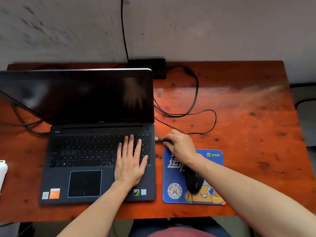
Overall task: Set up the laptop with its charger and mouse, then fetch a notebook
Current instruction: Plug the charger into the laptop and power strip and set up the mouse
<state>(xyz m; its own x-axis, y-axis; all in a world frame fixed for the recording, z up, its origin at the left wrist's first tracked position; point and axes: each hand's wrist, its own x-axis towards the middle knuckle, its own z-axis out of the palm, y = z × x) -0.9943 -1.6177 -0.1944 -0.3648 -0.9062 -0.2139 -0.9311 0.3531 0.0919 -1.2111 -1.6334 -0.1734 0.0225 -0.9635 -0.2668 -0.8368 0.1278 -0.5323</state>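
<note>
A dark laptop (82, 183) lies open on the wooden desk (248, 134), its screen black. My left hand (130, 161) rests flat with straight fingers on the right side of its keyboard and palm rest. My right hand (179, 145) pinches the USB plug (158, 139) of the mouse cable, the metal tip just short of the laptop's right edge. The black mouse (194, 183) sits on a blue mouse pad (172, 177) under my right forearm. A black charger brick (153, 66) lies at the desk's back edge behind the screen.
Black cables (196, 93) loop over the desk right of the screen, and one runs up the wall (124, 31). More cable (25, 124) trails left of the laptop. A white object (2, 170) shows at the left edge.
</note>
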